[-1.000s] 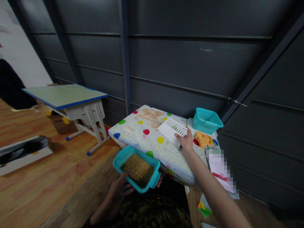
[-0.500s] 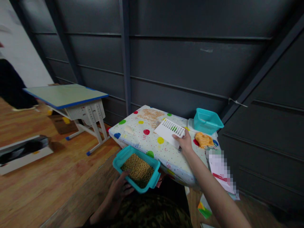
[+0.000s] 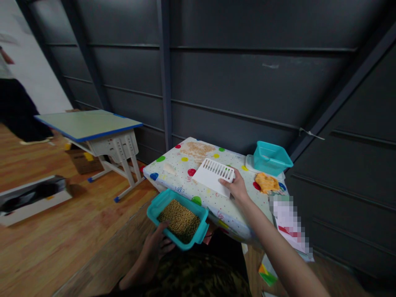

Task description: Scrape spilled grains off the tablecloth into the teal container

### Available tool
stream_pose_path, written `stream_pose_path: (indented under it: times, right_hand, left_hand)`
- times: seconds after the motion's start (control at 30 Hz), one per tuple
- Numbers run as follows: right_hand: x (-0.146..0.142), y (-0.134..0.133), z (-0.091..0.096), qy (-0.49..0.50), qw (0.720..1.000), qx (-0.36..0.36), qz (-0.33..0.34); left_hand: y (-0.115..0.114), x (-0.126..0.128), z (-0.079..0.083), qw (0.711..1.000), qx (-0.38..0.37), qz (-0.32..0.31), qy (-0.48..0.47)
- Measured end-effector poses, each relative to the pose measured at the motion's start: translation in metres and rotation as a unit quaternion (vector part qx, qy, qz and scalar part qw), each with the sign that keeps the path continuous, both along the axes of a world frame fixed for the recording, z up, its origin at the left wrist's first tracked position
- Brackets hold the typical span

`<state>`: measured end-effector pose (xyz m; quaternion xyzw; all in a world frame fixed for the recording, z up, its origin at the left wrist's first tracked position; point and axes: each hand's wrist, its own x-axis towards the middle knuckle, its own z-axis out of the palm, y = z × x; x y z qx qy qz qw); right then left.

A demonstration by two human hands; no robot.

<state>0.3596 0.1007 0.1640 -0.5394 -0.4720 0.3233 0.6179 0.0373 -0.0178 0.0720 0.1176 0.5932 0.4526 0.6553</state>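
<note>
My left hand point(image 3: 156, 243) grips the near left rim of a teal plastic container point(image 3: 202, 229), its thumb over the edge. Yellow soybeans point(image 3: 179, 216) fill much of this container, which sits tilted at the table's front edge, over my lap. My right hand point(image 3: 235, 185) is closed on the right end of a flat white slotted scraper point(image 3: 213, 175), low over the table. A row of slots runs along the scraper's far side. Beyond it, a patch of small tan grains point(image 3: 198, 150) is spread on the dotted tablecloth point(image 3: 173, 181).
Right of the scraper lie a crumpled orange cloth point(image 3: 266, 182) and a second teal container point(image 3: 272, 159). A small whitish object point(image 3: 169, 168) rests on the tablecloth's left. A green-topped desk point(image 3: 89, 123) and a person point(image 3: 18, 107) are at left. A dark panelled wall point(image 3: 229, 90) stands behind.
My right hand has drawn the scraper left and slightly toward me, away from the grain patch. My left hand and the soybean container stay nearly where they were.
</note>
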Motion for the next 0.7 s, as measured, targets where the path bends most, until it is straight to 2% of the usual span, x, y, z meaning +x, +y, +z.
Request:
stream_pose_path:
  times: [0.13, 0.23, 0.33, 0.4, 0.47, 0.57, 0.7]
  right_hand:
    - [-0.017, -0.012, -0.002, -0.001, 1.000, 0.003, 0.006]
    - [-0.031, -0.034, -0.005, -0.016, 1.000, 0.004, 0.025]
    - [-0.041, -0.055, -0.009, -0.008, 0.999, -0.003, 0.048]
    - [-0.041, -0.058, -0.009, 0.007, 0.999, -0.001, 0.052]
    - [-0.033, -0.047, -0.006, 0.015, 0.999, 0.010, 0.031]
    - [-0.011, -0.010, 0.005, 0.015, 0.999, 0.025, -0.040]
    - [0.016, 0.041, 0.015, -0.008, 0.995, 0.016, -0.103]
  left_hand:
    - [-0.003, 0.000, 0.010, 1.000, 0.013, 0.006, -0.008]
    - [-0.005, -0.001, 0.015, 1.000, 0.012, 0.005, -0.002]
    - [-0.003, -0.002, 0.014, 1.000, 0.010, 0.001, 0.005]
    - [0.000, -0.002, 0.010, 1.000, 0.001, 0.001, 0.003]
    - [0.002, -0.002, 0.007, 1.000, -0.013, 0.006, 0.000]
    - [0.001, -0.001, 0.005, 1.000, -0.019, 0.016, 0.002]
    - [-0.008, -0.004, 0.008, 0.999, 0.039, -0.008, -0.018]
